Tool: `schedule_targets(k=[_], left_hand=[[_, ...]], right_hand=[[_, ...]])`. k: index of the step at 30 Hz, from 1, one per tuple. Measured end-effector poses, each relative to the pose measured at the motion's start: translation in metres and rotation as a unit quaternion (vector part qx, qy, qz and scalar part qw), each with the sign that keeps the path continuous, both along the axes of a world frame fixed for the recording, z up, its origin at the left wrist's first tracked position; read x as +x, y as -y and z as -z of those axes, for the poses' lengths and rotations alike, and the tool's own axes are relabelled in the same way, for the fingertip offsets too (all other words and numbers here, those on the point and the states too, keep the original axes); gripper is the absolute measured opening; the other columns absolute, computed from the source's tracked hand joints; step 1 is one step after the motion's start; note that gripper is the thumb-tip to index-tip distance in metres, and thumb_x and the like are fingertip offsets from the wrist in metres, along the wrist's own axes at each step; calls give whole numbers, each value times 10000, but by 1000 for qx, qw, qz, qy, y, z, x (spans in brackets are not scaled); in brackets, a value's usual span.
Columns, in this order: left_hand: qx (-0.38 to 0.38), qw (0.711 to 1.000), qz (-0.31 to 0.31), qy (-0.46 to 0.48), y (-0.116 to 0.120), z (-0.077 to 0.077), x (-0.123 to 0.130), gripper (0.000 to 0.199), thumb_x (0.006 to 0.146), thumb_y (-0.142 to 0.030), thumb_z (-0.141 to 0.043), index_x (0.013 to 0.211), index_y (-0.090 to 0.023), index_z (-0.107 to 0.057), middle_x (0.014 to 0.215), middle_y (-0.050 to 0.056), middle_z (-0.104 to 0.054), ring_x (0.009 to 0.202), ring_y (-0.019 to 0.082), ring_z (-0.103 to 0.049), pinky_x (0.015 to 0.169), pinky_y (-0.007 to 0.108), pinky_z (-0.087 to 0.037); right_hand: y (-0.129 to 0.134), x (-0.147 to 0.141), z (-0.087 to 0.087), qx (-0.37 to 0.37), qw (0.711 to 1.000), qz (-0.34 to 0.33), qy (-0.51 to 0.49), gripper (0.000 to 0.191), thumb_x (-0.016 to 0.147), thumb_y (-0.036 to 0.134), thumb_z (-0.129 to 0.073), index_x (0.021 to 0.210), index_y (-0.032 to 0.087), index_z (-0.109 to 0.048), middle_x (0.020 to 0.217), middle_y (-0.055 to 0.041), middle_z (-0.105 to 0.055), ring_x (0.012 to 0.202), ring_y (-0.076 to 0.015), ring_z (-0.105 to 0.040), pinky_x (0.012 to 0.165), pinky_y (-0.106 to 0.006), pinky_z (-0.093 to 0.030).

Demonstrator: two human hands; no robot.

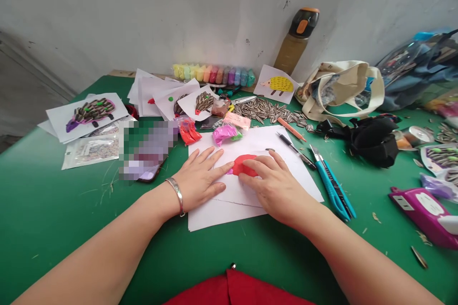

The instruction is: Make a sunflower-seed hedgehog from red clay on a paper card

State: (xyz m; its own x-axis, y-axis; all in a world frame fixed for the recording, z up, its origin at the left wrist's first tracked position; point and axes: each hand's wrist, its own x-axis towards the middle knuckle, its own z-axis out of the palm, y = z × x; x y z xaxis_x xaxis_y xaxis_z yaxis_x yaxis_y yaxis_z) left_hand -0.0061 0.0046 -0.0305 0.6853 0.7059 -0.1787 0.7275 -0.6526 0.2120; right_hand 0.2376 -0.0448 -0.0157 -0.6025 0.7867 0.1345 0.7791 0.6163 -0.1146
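A flattened oval of red modelling clay lies on white paper, with a small pink-purple bit of clay at its left end. My left hand rests flat on the paper, fingers spread, its index fingertip at the clay's left edge. Over the clay's right part, my right hand touches it with slightly bent, separated fingers that hide some of it. A dark seed shows by its fingertips. Just beyond the hands are packets of pink clay and red clay.
To the right lie a black pen, an orange pen, blue scissors and a utility knife. Sunflower seeds are heaped behind. A phone and seed-covered hedgehog picture are leftward; a bottle stands behind.
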Motion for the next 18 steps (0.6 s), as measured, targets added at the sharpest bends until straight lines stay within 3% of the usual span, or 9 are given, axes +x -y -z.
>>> schedule_targets(k=[6, 10, 18], left_hand=[[6, 1000, 3, -2, 0, -3, 0, 618, 956, -480, -411, 1524, -318, -228, 1596, 84, -230, 1458, 350, -169, 1140, 606, -182], [14, 1000, 7, -6, 0, -2, 0, 591, 951, -486, -420, 1504, -316, -295, 1594, 87, -236, 1452, 361, -188, 1136, 614, -189], [18, 1000, 3, -3, 0, 1, 0, 632, 949, -484, -422, 1522, -282, -248, 1588, 79, -259, 1459, 339, -177, 1156, 587, -168]], right_hand=[[-3, -8, 6, 15, 999, 25, -19, 512, 877, 50, -457, 1333, 272, -524, 1378, -86, -517, 1198, -259, -438, 1106, -561, -215], [-6, -13, 7, -6, 1000, 16, -1, 451, 894, 72, -441, 1301, 238, -539, 1355, -95, -532, 1205, -268, -429, 1105, -571, -216], [-5, -19, 8, 8, 1000, 19, 9, 427, 893, 70, -434, 1259, 248, -564, 1433, -88, -476, 1244, -280, -405, 1108, -612, -199]])
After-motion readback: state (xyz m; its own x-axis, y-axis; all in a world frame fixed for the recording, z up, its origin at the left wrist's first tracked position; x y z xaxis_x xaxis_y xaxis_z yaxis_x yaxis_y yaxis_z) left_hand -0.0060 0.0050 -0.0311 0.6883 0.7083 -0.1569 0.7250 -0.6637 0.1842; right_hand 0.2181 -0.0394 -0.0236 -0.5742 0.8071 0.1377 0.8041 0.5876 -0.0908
